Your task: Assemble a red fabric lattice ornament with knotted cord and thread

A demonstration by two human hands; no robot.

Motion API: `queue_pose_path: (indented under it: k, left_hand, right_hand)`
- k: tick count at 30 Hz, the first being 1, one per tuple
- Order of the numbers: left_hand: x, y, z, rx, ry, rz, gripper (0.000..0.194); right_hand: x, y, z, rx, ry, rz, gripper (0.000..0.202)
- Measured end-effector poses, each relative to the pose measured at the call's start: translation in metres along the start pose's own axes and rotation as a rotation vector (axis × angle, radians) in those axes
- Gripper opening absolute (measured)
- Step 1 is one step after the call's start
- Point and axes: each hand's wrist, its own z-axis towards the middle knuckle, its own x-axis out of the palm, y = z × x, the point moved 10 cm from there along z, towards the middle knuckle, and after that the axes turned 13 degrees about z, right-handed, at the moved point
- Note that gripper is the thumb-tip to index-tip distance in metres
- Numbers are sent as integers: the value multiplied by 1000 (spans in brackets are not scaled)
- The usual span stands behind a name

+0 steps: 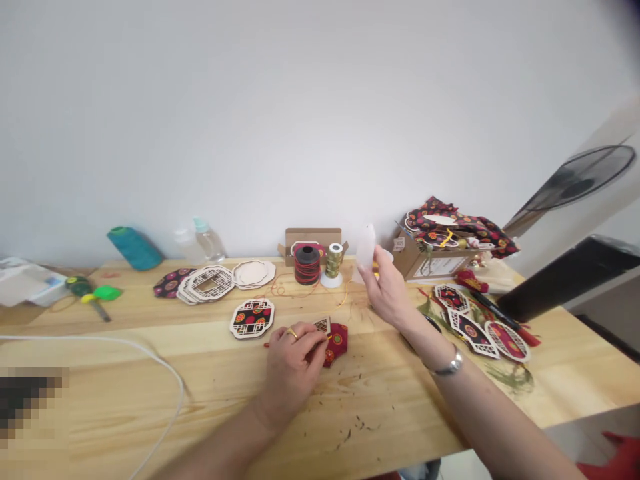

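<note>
Near the middle of the table, my left hand (297,353) is closed, its fingertips pinched together at a red patterned fabric piece (339,343). A bit of yellow cord shows at the fingertips, and a small wooden lattice piece (323,325) lies against the fabric's upper edge. Further back, my right hand (387,287) is wrapped around a white plastic bottle (367,247), held upright. Left of my left hand lies an octagonal lattice frame (252,318) backed with dark floral fabric. Behind the hands stand a spool of dark red cord (307,265) and a gold thread spool (334,263).
Wooden frames (207,283) are stacked at the back left, near a teal thread cone (134,248) and a pump bottle (209,240). A fabric-filled cardboard box (440,263) stands back right; finished-looking ornaments (473,330) lie before it. A white cable (170,363) crosses the left.
</note>
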Motion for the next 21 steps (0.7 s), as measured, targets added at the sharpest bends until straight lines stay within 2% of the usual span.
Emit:
queue_pose_path:
  k: [2,3,4,7,9,11,15,18,21]
  left_hand:
    - [1,0,0,-5,11,0,13]
    - [1,0,0,-10,13,-1,13]
    - [1,0,0,-14,15,-3,12]
    - [0,0,1,-24,12,-9,12]
    - [-1,1,2,-31,14,-13,11]
    - [-2,2,3,-46,27,-14,11]
    - [-5,1,6,-55,23,-8,10]
    - [-6,1,7,-61,21,-26,11]
    - [-7,2,6,-68,12,-57,10]
  right_hand:
    - [10,4,-16,15,94,197,65]
    - [15,7,-23,11,127,263,70]
    - [18,10,-31,-4,157,301,67]
    - [22,16,-46,-35,221,314,38]
    - [23,11,-52,31,275,368,32]
    - [27,7,-57,116,384,461,38]
    - [35,21,-65,135,613,664,63]
    - [34,29,-63,91,605,680,69]
    - [31,34,-63,6,503,741,70]
